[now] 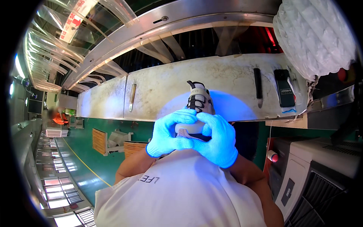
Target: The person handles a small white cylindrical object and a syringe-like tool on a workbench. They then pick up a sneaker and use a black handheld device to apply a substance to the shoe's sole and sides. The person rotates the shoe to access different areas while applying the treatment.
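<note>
A light grey-and-white sneaker [197, 99] with black laces is held at the near edge of the worktable, its toe end toward me. My left hand [168, 130], in a knitted glove glowing blue under the light, wraps the left side of the toe. On the other side, my right hand [218, 140], gloved the same way, curls round the toe and sole. The fingertips of both hands nearly meet over the front of the shoe. Fingers and gloves hide part of the sole and sides.
On the pale worktable [159, 85] lie a wooden-handled blade [132, 97], a black-handled tool [258, 85] and a phone [284, 87]. Clear strip curtains hang from a metal frame [181, 19] behind. A white padded bundle [315, 36] overhangs the right end. A grey machine [298, 166] stands lower right.
</note>
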`<control>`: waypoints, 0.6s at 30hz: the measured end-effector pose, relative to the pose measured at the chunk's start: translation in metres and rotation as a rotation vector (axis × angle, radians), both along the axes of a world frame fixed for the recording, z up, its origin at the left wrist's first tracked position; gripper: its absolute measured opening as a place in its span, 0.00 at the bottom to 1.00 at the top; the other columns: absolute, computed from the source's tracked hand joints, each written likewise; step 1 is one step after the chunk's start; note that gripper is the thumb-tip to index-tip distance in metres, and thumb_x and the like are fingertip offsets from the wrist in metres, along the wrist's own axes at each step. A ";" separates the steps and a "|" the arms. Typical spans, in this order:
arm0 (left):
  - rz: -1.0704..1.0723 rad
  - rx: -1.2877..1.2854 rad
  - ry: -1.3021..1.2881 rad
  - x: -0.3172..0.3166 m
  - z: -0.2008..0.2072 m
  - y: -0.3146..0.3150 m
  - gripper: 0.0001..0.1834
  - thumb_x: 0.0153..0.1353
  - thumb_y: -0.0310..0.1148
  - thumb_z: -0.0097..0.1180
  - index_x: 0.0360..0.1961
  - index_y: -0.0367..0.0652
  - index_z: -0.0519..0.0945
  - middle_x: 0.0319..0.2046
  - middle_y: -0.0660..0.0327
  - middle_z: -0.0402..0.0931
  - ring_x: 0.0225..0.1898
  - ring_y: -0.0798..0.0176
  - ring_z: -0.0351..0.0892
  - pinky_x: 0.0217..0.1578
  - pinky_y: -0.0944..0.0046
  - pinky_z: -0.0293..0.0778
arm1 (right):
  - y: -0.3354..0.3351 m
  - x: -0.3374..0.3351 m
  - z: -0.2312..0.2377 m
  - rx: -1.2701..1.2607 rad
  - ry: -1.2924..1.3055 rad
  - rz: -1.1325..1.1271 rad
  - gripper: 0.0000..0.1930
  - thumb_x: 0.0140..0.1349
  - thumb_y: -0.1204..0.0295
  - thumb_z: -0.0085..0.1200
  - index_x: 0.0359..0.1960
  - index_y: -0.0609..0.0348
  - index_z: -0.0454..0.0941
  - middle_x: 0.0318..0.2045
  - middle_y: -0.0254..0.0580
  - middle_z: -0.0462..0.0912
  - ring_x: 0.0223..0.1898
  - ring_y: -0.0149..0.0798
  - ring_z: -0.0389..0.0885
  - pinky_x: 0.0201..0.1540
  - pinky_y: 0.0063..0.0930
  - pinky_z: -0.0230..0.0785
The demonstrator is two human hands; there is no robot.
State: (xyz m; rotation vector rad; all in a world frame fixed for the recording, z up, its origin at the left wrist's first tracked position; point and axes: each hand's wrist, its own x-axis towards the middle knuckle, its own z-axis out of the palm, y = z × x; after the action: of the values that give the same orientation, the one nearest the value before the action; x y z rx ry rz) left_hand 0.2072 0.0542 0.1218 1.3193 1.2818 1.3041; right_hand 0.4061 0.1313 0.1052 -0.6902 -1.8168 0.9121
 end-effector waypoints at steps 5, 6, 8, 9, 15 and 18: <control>-0.005 -0.047 0.029 -0.011 0.001 0.003 0.32 0.47 0.33 0.89 0.53 0.34 0.89 0.54 0.50 0.89 0.66 0.47 0.83 0.73 0.42 0.72 | 0.005 -0.006 -0.007 0.015 -0.020 0.012 0.33 0.51 0.51 0.86 0.52 0.54 0.82 0.32 0.39 0.82 0.31 0.44 0.84 0.33 0.39 0.77; -0.015 -0.053 0.002 -0.014 0.001 0.003 0.31 0.48 0.33 0.88 0.53 0.34 0.89 0.54 0.50 0.89 0.66 0.47 0.83 0.73 0.43 0.72 | 0.006 -0.007 -0.008 0.011 -0.042 0.020 0.33 0.51 0.51 0.86 0.52 0.54 0.82 0.33 0.40 0.83 0.32 0.44 0.85 0.34 0.40 0.78; -0.032 -0.063 -0.053 -0.018 0.001 0.003 0.31 0.48 0.33 0.88 0.53 0.34 0.89 0.55 0.50 0.89 0.66 0.48 0.83 0.73 0.43 0.72 | 0.007 -0.009 -0.014 -0.006 -0.047 0.037 0.33 0.51 0.50 0.86 0.51 0.53 0.82 0.36 0.41 0.84 0.36 0.45 0.87 0.37 0.42 0.78; -0.029 -0.075 -0.061 -0.021 0.001 0.003 0.31 0.49 0.33 0.88 0.53 0.34 0.89 0.55 0.50 0.89 0.66 0.48 0.82 0.73 0.44 0.72 | 0.009 -0.012 -0.017 -0.012 -0.047 0.048 0.33 0.50 0.50 0.86 0.51 0.53 0.82 0.37 0.42 0.85 0.38 0.46 0.87 0.39 0.43 0.79; 0.011 -0.265 -0.094 -0.024 0.027 0.000 0.28 0.51 0.32 0.86 0.51 0.35 0.86 0.59 0.49 0.87 0.66 0.54 0.82 0.71 0.47 0.74 | 0.010 -0.027 -0.017 -0.044 0.002 0.115 0.34 0.50 0.50 0.85 0.52 0.53 0.82 0.40 0.45 0.85 0.43 0.48 0.88 0.42 0.47 0.79; 0.012 -0.252 0.000 -0.018 0.032 0.001 0.28 0.51 0.33 0.86 0.50 0.37 0.83 0.60 0.48 0.86 0.64 0.56 0.82 0.70 0.49 0.75 | 0.005 -0.033 -0.019 -0.034 -0.006 0.111 0.35 0.51 0.51 0.85 0.54 0.54 0.81 0.41 0.46 0.85 0.44 0.49 0.87 0.43 0.47 0.80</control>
State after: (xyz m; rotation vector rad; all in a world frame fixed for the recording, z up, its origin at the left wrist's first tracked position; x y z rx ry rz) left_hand 0.1890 0.0551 0.1534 1.1350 1.4055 1.1092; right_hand 0.3731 0.1365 0.0861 -0.6185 -1.8633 1.0162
